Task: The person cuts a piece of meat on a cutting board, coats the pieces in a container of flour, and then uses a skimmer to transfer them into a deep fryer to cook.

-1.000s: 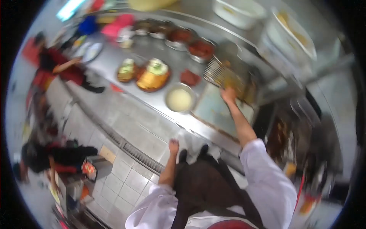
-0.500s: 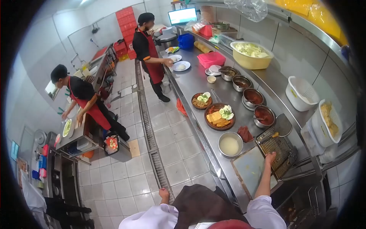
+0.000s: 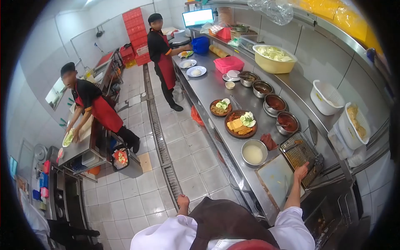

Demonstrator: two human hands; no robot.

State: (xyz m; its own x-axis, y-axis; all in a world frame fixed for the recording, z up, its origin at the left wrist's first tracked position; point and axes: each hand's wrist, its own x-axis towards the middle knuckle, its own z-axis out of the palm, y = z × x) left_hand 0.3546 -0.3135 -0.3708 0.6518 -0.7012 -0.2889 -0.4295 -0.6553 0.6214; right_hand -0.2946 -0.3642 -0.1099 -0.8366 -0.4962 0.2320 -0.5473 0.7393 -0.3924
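My right hand (image 3: pixel 301 171) is at the near edge of a wire rack tray (image 3: pixel 296 156) on the steel counter; its fingers are partly hidden. A tong-like utensil (image 3: pixel 293 145) lies on the rack. Beside it are a white cutting board (image 3: pixel 273 182), a pot of pale liquid (image 3: pixel 254 153) and a dark red cloth (image 3: pixel 268 142). My left hand (image 3: pixel 183 201) hangs over the floor beside my apron, fingers curled, and I cannot make out anything in it. Farther up stand a brown plate of food (image 3: pixel 241 124) and a smaller one (image 3: pixel 220 108).
Pots of sauce (image 3: pixel 287 123) line the counter's back, below a shelf with a yellow basin (image 3: pixel 274 60). White baskets (image 3: pixel 327 98) stand right. One person (image 3: pixel 161 58) stands at the counter's far end, another (image 3: pixel 89 100) at the left table beside a bin (image 3: pixel 127 163).
My right hand has shifted slightly right along the rack. The far person has drawn a hand back from the white plates, and the left person has raised their head. The view has shifted slightly.
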